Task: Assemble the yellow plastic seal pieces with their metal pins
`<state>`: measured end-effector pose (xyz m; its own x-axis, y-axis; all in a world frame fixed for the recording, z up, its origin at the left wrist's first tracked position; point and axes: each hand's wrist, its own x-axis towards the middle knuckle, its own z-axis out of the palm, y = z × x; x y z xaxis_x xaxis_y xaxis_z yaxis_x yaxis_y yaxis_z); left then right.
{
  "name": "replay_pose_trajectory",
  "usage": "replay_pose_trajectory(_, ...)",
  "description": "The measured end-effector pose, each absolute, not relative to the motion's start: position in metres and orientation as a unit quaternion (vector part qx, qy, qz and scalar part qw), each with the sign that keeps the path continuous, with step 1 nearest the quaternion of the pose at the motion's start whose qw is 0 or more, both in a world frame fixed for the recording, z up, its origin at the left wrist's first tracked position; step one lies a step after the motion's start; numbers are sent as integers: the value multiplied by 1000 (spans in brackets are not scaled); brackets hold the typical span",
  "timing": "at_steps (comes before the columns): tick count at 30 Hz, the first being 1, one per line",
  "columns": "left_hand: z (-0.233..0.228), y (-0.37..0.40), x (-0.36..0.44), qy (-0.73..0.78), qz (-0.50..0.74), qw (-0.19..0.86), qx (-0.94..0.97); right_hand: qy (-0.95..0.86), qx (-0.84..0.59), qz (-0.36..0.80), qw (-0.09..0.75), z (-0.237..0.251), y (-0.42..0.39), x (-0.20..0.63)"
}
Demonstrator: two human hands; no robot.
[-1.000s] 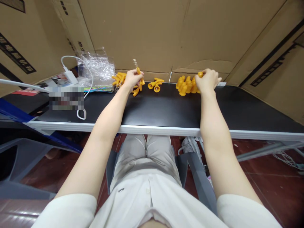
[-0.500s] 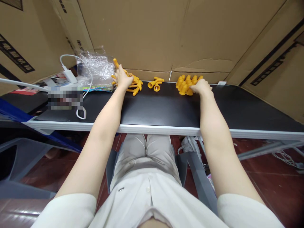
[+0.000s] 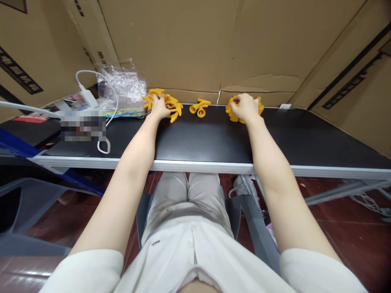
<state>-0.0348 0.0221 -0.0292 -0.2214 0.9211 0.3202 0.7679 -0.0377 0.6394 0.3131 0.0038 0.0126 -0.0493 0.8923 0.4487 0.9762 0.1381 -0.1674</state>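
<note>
At the far left corner of the black surface (image 3: 214, 142) lie some papers, a white charger (image 3: 88, 97) with its white cable (image 3: 105, 122) looping toward the front edge, and a patch that is blurred out. Just right of the charger, against the cardboard wall (image 3: 195, 44) along the back edge, sits a crumpled clear bag (image 3: 122, 87); what it holds cannot be made out through the creased plastic. A flat, colourful packet (image 3: 126, 114) lies under its front side.

Beside the bag, near the back edge, is the left pile (image 3: 174, 108) of orange plastic parts, long curved pieces lying loose and tangled. The left hand (image 3: 159, 106) rests palm down on this pile, fingers spread a little and pressed among the parts; whether it has closed on any one piece cannot be told.

In the middle of the back edge, between the two hands and touching neither, lie two orange horns (image 3: 199, 108), bell-mouthed, side by side.

Further right along the back edge is the right pile (image 3: 232, 114) of short orange parts, standing close together. The right hand (image 3: 246, 108) lies over the top of it, fingers curled down onto the pieces; the grip itself is hidden. A small white tag (image 3: 284, 106) lies on the surface at the back edge, right of that pile. The rest of the surface, out to the right edge, carries nothing else visible.
</note>
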Motion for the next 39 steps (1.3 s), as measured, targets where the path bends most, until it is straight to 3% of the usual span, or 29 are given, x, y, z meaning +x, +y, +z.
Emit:
replay_pose_trajectory(8, -32, 29, -38, 680, 381, 92, 619, -846, -505, -46, 163, -14, 2, 271)
replay_pose_trajectory(14, -38, 30, -48, 662, 459, 81, 587, -868, -479, 1, 133, -26, 2, 246)
replay_pose_trajectory(18, -39, 32, -50, 674, 439, 61, 591, -878, -467, 13, 107, -25, -3, 239)
replay_pose_trajectory(25, -39, 38, -45, 657, 420, 102, 617, -855, -489, -97, 142, -30, 2, 244)
replay_pose_trajectory(29, -45, 47, -47, 658, 405, 76, 631, -805, -559, -103, 173, -34, 8, 250)
replay_pose_trajectory(39, -43, 53, -35, 606, 393, -2, 691, -751, -646, -95, 99, -19, -7, 251)
